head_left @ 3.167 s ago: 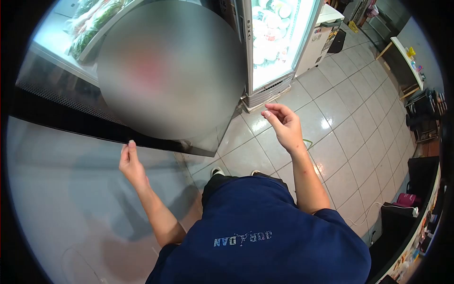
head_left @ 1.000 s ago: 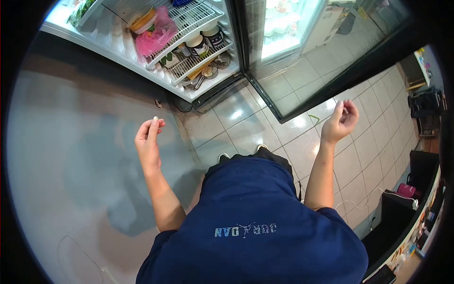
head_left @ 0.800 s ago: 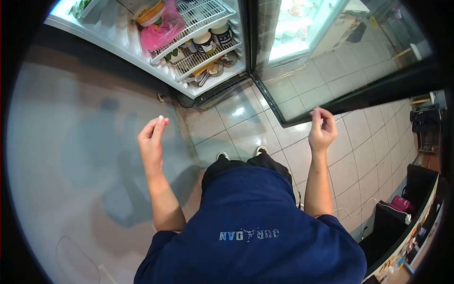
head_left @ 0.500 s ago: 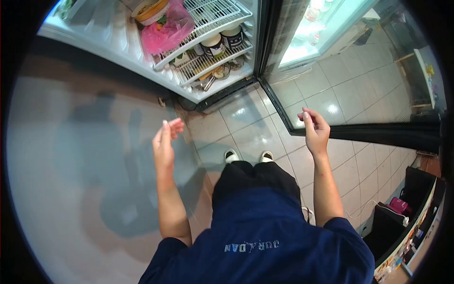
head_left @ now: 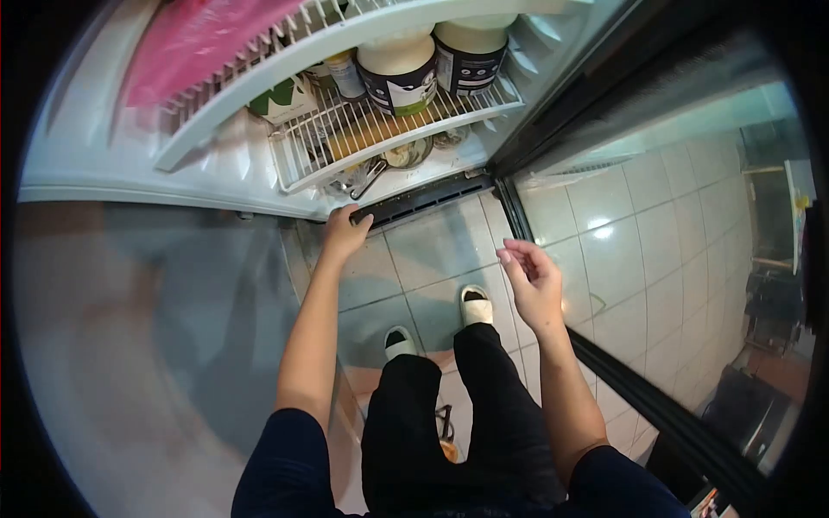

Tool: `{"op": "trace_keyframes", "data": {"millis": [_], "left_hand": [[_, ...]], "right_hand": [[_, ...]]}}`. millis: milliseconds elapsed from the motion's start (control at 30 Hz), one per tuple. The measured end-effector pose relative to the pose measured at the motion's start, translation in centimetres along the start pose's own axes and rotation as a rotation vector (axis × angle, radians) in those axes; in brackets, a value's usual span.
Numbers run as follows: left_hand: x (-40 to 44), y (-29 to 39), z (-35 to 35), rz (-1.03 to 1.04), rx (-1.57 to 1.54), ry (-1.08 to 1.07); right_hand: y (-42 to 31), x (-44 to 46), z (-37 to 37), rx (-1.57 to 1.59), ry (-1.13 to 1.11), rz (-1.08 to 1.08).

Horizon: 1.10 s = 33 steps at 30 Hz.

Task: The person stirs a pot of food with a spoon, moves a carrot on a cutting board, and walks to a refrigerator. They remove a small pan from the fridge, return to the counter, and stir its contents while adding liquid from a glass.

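Note:
My left hand (head_left: 346, 235) is open, thumb apart from the fingers, with its fingertips by the lower front edge of an open fridge (head_left: 285, 200); whether they touch it I cannot tell. My right hand (head_left: 537, 289) is also open and holds nothing, its fingers loosely bent near the swung-open glass door (head_left: 639, 285). On a wire shelf (head_left: 406, 128) ahead stand two large white jars with black labels, one jar (head_left: 399, 79) left of the other jar (head_left: 471, 60). Beneath that shelf lies a glass container (head_left: 409, 155), partly hidden.
A pink plastic bag (head_left: 199, 47) rests on the upper shelf. A green-and-white carton (head_left: 283, 99) stands left of the jars. A black vent strip (head_left: 432, 200) runs along the fridge's base. My feet are on the tiled floor (head_left: 371, 268), with a grey wall (head_left: 112, 328) to the left.
I have stepped nearer the fridge, and its shelves look larger. My left hand has reached forward to the fridge's lower edge. My right hand has shifted left and lower in view.

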<state>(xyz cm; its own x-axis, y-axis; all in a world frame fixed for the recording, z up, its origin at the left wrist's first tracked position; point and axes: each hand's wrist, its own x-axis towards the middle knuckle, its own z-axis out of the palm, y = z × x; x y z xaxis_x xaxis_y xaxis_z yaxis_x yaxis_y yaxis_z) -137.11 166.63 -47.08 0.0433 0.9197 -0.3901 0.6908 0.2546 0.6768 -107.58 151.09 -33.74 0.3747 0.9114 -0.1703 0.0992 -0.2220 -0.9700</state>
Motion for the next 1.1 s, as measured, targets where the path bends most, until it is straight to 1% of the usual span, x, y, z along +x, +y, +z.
{"op": "trace_keyframes", "data": {"millis": [67,100,167,200,267,300,333,400,433,467,500,533,567,600,667,733,800,833,867,933,1033,1100], "left_hand": [[4.3,-3.2,4.3,0.046,0.502,0.357],[6.2,-3.2,4.8,0.036,0.495,0.364],[9.1,-2.6,5.4,-0.084,0.698,0.067],[10.2,-2.2,5.6,-0.093,0.694,0.057],[11.8,-1.6,6.1,-0.18,0.561,-0.119],[12.1,-2.4,7.1,-0.098,0.535,0.007],[12.6,-2.9,7.7,-0.1,0.531,0.007],[13.0,-3.6,8.4,-0.062,0.047,-0.163],[12.5,-3.3,9.0,-0.083,-0.05,-0.15],[11.6,-3.1,9.4,-0.084,-0.05,-0.154],[11.0,-3.5,9.9,0.002,0.103,-0.005],[9.8,-3.6,10.2,0.087,0.256,0.142],[7.9,-3.9,10.3,0.119,0.224,0.213],[6.6,-4.0,9.7,0.12,0.229,0.213],[3.4,-4.4,8.8,0.042,0.268,0.054],[-0.7,-4.7,7.4,0.052,0.292,0.066],[-5.4,-4.6,5.1,0.1,0.245,-0.008],[-8.0,-3.7,3.4,0.14,0.228,-0.005],[-10.3,-2.7,1.9,0.139,0.23,-0.018],[-15.3,-0.6,-1.4,0.211,0.144,-0.036],[-22.5,4.4,-6.9,0.194,0.1,-0.052],[-27.1,7.4,-9.9,0.24,0.091,-0.062]], "right_hand": [[0.8,2.5,0.8,-0.013,-0.008,-0.019],[1.0,3.6,1.1,0.034,0.003,-0.034],[1.7,4.6,1.3,0.115,0.009,-0.076],[2.3,4.4,1.1,0.107,0.004,-0.066],[3.2,3.5,0.6,0.069,-0.033,-0.012],[3.7,2.8,0.0,-0.008,-0.056,-0.007],[4.2,2.2,-0.6,-0.013,-0.058,-0.007],[5.3,0.7,-1.7,-0.082,-0.057,0.065],[5.7,0.1,-2.2,-0.088,-0.05,0.087],[6.1,-0.5,-2.7,-0.089,-0.049,0.091],[6.5,-0.9,-3.1,-0.078,-0.03,0.127],[6.7,-1.5,-3.5,-0.068,-0.014,0.166],[6.9,-2.1,-3.7,-0.069,0.003,0.168],[6.7,-2.4,-3.7,-0.065,0.004,0.17],[6.2,-3.9,-3.8,-0.086,0.028,0.205],[5.6,-4.9,-3.6,-0.108,0.018,0.189],[4.4,-5.6,-3.2,-0.144,0.003,0.156],[3.2,-6.0,-2.8,-0.142,-0.003,0.163],[2.2,-6.4,-2.5,-0.115,0.011,0.124],[-0.2,-7.3,-2.0,-0.134,-0.001,0.083],[-5.4,-8.8,-0.8,-0.086,-0.025,0.105],[-8.8,-10.5,-0.4,-0.07,0.004,0.078]]}}
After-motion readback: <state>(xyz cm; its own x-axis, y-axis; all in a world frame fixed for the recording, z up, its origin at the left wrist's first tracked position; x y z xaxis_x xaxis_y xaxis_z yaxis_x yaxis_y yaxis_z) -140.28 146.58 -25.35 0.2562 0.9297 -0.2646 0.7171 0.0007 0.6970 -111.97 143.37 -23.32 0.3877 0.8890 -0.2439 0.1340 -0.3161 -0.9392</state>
